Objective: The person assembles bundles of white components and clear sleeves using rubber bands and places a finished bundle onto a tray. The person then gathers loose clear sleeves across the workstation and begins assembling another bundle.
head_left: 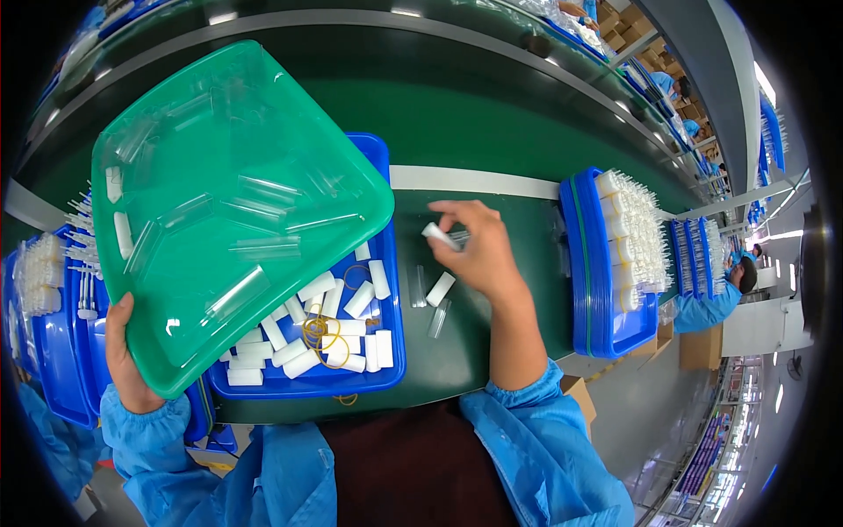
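Note:
My left hand (130, 364) grips the near left rim of a green plastic tray (362, 198), held tilted above a blue tray (397, 338). Several clear tubes (237, 292) and a few white cylinders (123, 234) lie in the green tray. White cylinders (347, 328) and tan rubber bands (320, 334) fill part of the blue one. Over the green bench my right hand (483, 250) pinches a white cylinder (439, 236), with something clear at its fingers, blurred. Below it lie a white cylinder (441, 289) and a clear tube (439, 319).
At right stands a stack of blue trays (593, 263) with bundled white thin-stemmed parts (637, 233). More blue trays (66, 378) with similar parts are at left. A conveyor belt (457, 114) runs behind the bench. A person in blue sleeves (709, 303) works farther right.

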A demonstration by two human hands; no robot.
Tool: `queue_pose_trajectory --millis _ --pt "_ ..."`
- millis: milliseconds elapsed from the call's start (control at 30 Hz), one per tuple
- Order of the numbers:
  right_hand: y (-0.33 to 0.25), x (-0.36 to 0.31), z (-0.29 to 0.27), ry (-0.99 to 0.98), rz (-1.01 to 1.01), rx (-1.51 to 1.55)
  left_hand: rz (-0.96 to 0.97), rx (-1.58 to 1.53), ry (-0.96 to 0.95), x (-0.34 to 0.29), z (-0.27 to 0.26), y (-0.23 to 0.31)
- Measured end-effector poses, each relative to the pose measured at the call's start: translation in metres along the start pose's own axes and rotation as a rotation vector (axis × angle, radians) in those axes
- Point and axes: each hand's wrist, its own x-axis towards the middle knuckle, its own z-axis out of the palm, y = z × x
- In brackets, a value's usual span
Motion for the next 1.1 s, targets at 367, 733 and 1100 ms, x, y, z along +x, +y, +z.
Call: queue_pose_trajectory --millis 367,733,1100 --pt "-0.002 -0.023 -0.035 -0.525 0.087 -0.081 -0.028 0.026 0.012 0.001 -0.002 -0.001" --pt "-0.002 -0.023 -0.030 -0.594 0.172 -0.245 -0.022 0.017 0.009 0.003 -0.003 -0.002" --pt "0.044 -0.030 -0.069 -0.302 0.329 0.534 -0.002 0.027 0.022 -0.005 0.005 -0.003"
